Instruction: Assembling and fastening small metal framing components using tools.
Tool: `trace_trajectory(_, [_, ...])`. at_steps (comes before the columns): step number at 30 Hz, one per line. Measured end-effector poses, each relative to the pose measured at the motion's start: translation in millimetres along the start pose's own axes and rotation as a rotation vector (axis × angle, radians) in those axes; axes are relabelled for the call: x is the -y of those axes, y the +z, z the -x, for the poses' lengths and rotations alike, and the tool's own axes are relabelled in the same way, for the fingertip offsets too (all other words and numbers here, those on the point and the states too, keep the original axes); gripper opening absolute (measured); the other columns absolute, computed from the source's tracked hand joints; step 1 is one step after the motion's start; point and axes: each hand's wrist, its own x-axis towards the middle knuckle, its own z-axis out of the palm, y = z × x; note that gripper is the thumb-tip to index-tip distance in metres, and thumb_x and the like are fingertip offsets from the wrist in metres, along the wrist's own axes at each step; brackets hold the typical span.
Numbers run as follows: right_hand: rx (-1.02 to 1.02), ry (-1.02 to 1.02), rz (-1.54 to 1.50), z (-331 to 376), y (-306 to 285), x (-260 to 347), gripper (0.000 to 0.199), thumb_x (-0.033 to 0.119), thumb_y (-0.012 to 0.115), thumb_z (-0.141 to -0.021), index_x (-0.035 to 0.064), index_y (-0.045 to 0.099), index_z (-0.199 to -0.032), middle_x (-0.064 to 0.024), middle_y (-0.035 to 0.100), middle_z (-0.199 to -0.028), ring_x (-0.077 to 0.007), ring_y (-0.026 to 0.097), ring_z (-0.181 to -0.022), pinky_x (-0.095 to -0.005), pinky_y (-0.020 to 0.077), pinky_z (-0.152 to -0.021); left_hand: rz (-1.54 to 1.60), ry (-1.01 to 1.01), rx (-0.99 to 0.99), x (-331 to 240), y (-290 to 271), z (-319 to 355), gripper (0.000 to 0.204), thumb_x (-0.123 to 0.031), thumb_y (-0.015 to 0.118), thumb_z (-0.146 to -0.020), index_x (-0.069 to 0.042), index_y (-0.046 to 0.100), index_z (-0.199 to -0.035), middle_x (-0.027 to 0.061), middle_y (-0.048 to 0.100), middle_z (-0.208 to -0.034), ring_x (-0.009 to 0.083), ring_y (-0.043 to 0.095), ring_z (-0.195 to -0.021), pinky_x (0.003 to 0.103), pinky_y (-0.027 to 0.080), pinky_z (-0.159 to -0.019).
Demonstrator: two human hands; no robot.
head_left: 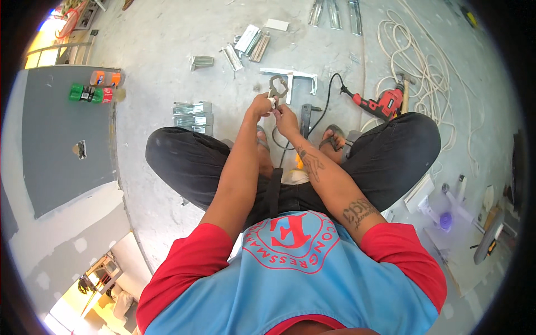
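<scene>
A: Above the concrete floor, between the knees, what are the hands doing?

B: The left hand is clenching around the handles of a pair of pliers, holding it jaws-up. The right hand is pinching something small just beside the handles; I cannot tell what.

A: And around them?

B: A white metal bracket is lying just beyond the pliers, a red power drill is sitting near the right knee, and stacked metal brackets are lying near the left.
</scene>
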Motion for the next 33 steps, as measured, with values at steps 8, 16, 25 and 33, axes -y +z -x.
trace_trajectory(8, [-0.067, 0.050, 0.140, -5, -4, 18, 0.022, 0.026, 0.061, -0.088, 0.0042, 0.062, -0.090, -0.0177, 0.066, -0.086, -0.0363, 0.064, -0.080, -0.0435, 0.0482, -0.069, -0.309, 0.375, -0.423, 17, 15, -5, 0.043, -0.042, 0.049, -0.093, -0.002, 0.061, -0.103, 0.0226, 0.065, -0.095, 0.0401, 0.062, -0.087, 0.042, 0.048, -0.076])
trace_trajectory(16, [-0.095, 0.075, 0.045, -16, 4, 53, 0.026, 0.024, 0.046, -0.095, -0.0008, 0.053, -0.099, -0.0261, 0.064, -0.084, -0.0447, 0.061, -0.081, -0.0519, 0.0458, -0.070, 0.381, 0.275, -0.419, 26, 30, -19, 0.044, -0.041, 0.042, -0.097, -0.002, 0.057, -0.107, 0.0187, 0.063, -0.103, 0.0292, 0.063, -0.087, 0.037, 0.048, -0.076])
trace_trajectory(25, [0.194, 0.194, 0.144, -4, -2, 83, 0.034, 0.020, 0.049, -0.089, -0.0089, 0.042, -0.105, -0.0333, 0.061, -0.090, -0.0474, 0.061, -0.087, -0.0521, 0.0473, -0.075, 0.564, -0.057, -0.058, 22, 2, -17, 0.049, -0.045, 0.057, -0.091, 0.001, 0.059, -0.107, 0.0126, 0.063, -0.101, 0.0197, 0.062, -0.077, 0.032, 0.050, -0.063])
trace_trajectory(33, [0.485, -0.180, -0.198, -15, -21, 60, 0.041, 0.029, 0.061, -0.086, -0.0058, 0.056, -0.108, -0.0171, 0.066, -0.088, -0.0234, 0.064, -0.075, -0.0356, 0.0502, -0.064, 0.589, -0.216, 0.284, 34, -34, -13, 0.041, -0.038, 0.068, -0.086, -0.002, 0.059, -0.105, 0.0067, 0.063, -0.095, 0.0179, 0.063, -0.078, 0.035, 0.053, -0.074])
